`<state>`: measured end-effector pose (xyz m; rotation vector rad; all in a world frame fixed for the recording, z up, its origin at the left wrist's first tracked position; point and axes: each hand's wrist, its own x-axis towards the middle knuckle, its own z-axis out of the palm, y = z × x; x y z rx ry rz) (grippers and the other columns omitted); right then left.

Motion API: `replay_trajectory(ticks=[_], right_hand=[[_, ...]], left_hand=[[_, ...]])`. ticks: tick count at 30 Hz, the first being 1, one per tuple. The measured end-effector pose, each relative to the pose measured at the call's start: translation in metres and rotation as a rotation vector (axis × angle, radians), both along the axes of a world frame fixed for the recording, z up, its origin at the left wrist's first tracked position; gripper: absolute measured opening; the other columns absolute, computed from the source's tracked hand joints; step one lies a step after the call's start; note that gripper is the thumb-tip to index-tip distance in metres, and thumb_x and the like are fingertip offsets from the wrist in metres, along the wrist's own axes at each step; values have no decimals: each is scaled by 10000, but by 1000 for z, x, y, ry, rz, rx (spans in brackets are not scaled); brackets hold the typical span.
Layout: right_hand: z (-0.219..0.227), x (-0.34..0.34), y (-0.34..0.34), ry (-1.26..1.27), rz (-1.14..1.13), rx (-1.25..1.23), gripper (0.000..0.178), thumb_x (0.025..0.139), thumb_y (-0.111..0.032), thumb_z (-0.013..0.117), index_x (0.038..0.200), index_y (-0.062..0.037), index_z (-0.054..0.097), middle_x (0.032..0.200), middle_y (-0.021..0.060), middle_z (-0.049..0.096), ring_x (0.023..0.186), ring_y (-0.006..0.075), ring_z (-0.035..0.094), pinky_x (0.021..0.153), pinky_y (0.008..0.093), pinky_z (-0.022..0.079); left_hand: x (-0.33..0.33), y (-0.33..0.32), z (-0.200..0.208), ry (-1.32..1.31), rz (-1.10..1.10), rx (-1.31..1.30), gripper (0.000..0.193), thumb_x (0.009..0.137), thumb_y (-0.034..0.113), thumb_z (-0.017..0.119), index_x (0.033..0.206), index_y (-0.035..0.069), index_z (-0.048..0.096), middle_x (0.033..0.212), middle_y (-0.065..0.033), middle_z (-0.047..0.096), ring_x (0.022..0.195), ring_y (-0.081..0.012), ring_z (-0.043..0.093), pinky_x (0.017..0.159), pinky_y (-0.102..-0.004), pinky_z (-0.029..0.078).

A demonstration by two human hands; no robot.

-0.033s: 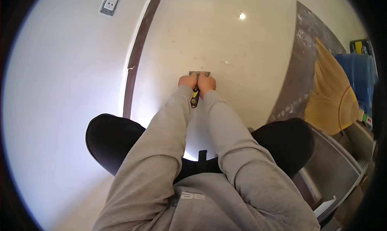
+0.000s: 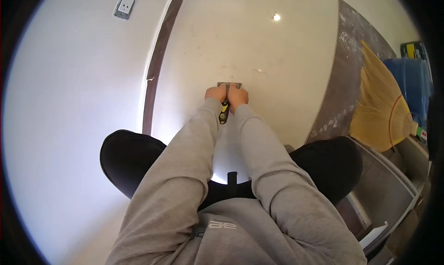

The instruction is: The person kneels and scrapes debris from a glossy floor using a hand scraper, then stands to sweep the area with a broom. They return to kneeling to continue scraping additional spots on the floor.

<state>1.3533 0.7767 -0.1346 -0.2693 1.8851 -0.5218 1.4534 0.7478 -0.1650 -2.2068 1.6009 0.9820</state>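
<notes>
A wide-bladed scraper (image 2: 224,113) with a black and yellow handle is gripped by both my hands. My left hand (image 2: 215,93) closes on it from the left and my right hand (image 2: 238,96) from the right, thumbs side by side on the dull metal blade. The handle's end sticks out below, between my wrists. The blade's far edge lies at the smooth cream surface (image 2: 222,38), apparently touching it. A small pale fleck (image 2: 259,70) and several faint marks show just beyond the blade.
A white wall with a socket (image 2: 126,3) and a dark brown strip (image 2: 159,52) runs along the left. On the right stand a stained brown board (image 2: 335,70), a straw broom (image 2: 377,103), a blue container (image 2: 409,84) and a grey drawer-like frame (image 2: 384,181). My bent knees flank my arms.
The whole view has shifted very slightly. Both hands keep the same grip on the scraper, which stays in nearly the same place.
</notes>
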Motion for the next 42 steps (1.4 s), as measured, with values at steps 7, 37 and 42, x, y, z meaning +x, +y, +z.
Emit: replay_trajectory(ticks=[7,37,42], right_hand=[[-57,-43,11,-75,-306,-97,602,879,-433,527,1091,122,623,1164,300,608,1129,415,574,978,410,439],[-25,-35,-21,197,3,-133,613,888,-448,521,1024,135,647,1090,323,626,1070,431,598,935,420,451],[-78,-78,-39,177,-153,-146,607,884,-447,518,1016,131,651,1083,321,629,1084,423,596,931,419,453]], left_hand=[[-63,3,11,469,386,201,545,906,413,472,1089,-69,646,1180,-251,621,1159,-344,575,1008,-390,415],[-56,-22,23,211,306,-54,509,863,399,524,1014,-60,685,1110,-248,651,1079,-371,617,942,-400,470],[-94,-46,22,298,275,-21,549,855,432,547,1031,-73,672,1117,-259,645,1086,-368,615,922,-399,480]])
